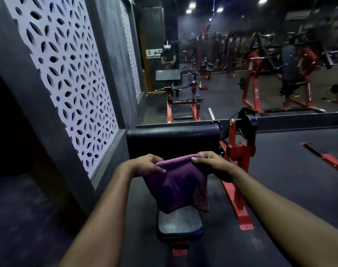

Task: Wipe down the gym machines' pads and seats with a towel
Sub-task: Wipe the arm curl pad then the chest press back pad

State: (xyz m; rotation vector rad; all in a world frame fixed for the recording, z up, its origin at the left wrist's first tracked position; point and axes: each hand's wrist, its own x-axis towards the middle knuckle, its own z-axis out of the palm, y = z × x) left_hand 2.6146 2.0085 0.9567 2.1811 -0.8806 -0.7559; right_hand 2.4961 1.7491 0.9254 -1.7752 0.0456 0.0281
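Head-camera view looking down at a black gym machine seat [180, 222]. Above the seat, a purple towel [177, 185] hangs from both hands, its lower edge over the seat's far end. The left hand [147, 164] and right hand [212, 164] each pinch the towel's top edge, fingers curled round it. Beyond the seat stands the black arm pad [172, 139]. A red frame [235, 199] runs to the right of the seat. Likely risks: held only by its top edge, the towel may skim the seat without pressure, and its loose corner could snag the frame.
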